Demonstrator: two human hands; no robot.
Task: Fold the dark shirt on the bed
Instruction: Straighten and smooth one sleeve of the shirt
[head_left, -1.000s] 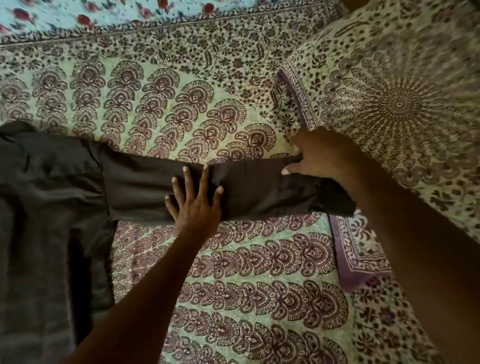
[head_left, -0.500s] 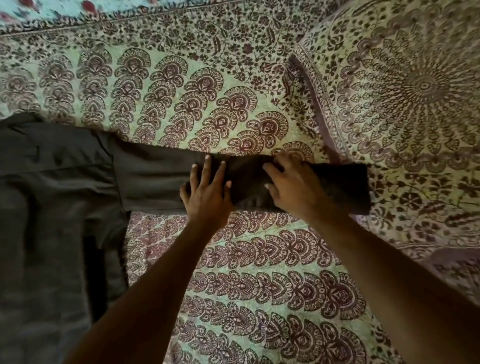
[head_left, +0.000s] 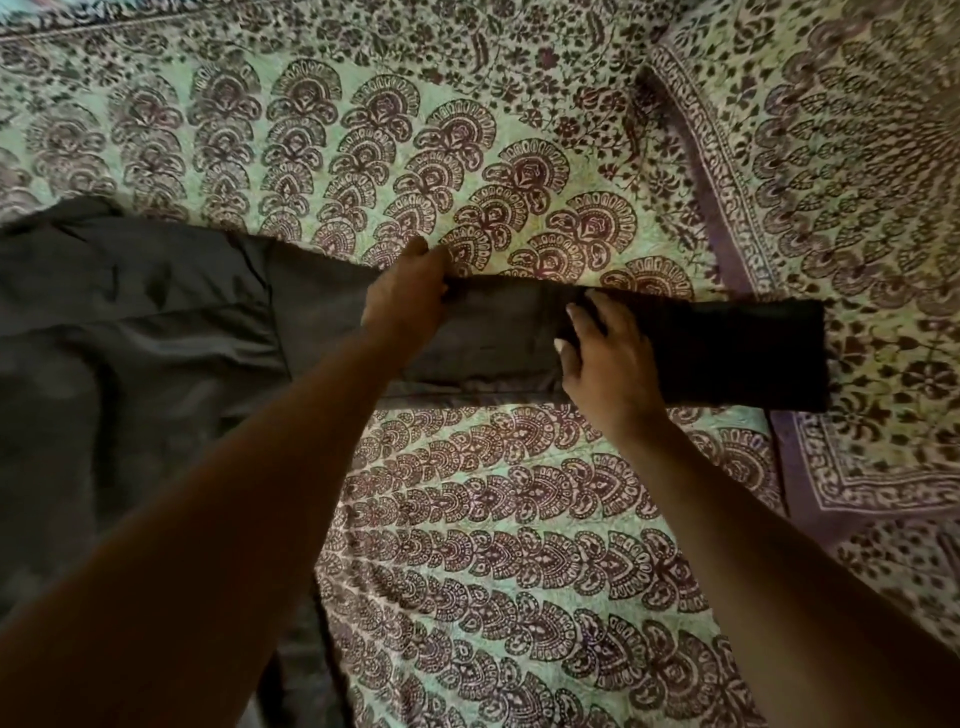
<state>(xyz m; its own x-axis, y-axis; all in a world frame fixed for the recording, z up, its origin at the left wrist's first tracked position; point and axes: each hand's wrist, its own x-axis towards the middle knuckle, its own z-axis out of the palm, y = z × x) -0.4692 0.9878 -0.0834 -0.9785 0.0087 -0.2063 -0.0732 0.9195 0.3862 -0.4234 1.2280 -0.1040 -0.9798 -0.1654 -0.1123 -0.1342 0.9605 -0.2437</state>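
While a long-sleeved shirt of dark grey woven cloth (head_left: 130, 353) lies spread on the bed, its body at the left and one sleeve (head_left: 675, 348) stretched out to the right, a person works at that sleeve with both bare hands. The left hand (head_left: 408, 296) sits at the sleeve's far edge, about midway along, with its fingers curled over the hem; it appears to grip the cloth, though the fingertips are hidden beneath. The right hand (head_left: 605, 345) lies on the sleeve further right, fingers loosely bent and pressing flat, gripping nothing that can be seen. The cuff end, darker in shadow, reaches the edge of a second printed cloth. The risk from here, as it appears, is a crooked fold: if the sleeve is pulled across while the right hand lets up its pressure, the thin fabric may slide or bunch, and the creases already showing in the shirt's body near the shoulder could be folded in. The shirt rests on a pale green quilted bedspread printed with maroon fan motifs (head_left: 519, 545). A purple-bordered cloth in a similar print (head_left: 857, 182) overlaps it at the right. Little of the room shows beyond the bed.
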